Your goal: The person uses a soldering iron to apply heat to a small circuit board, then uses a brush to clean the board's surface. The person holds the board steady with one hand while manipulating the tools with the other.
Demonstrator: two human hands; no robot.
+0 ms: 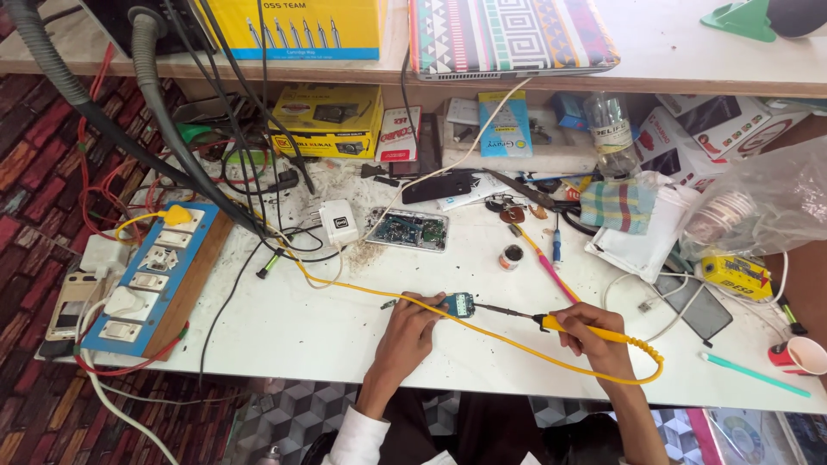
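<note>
Both hands work at the near edge of the white table [301, 327]: the left hand [412, 320] has its fingers closed on a small green circuit board [459, 304], pressing it on the table, and the right hand [590, 331] is wrapped tightly around the yellow soldering iron [568, 325], whose metal tip reaches the board. Behind the board lies an opened phone [407, 230], and far left of the board stands a blue switch board [151, 280].

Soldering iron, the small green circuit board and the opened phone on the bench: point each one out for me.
Soldering iron [575, 327], head view, on its yellow handle by the right hand.
Small green circuit board [459, 304], head view, middle of the board at the left hand's fingertips.
Opened phone [407, 230], head view, on its exposed insides.
</note>
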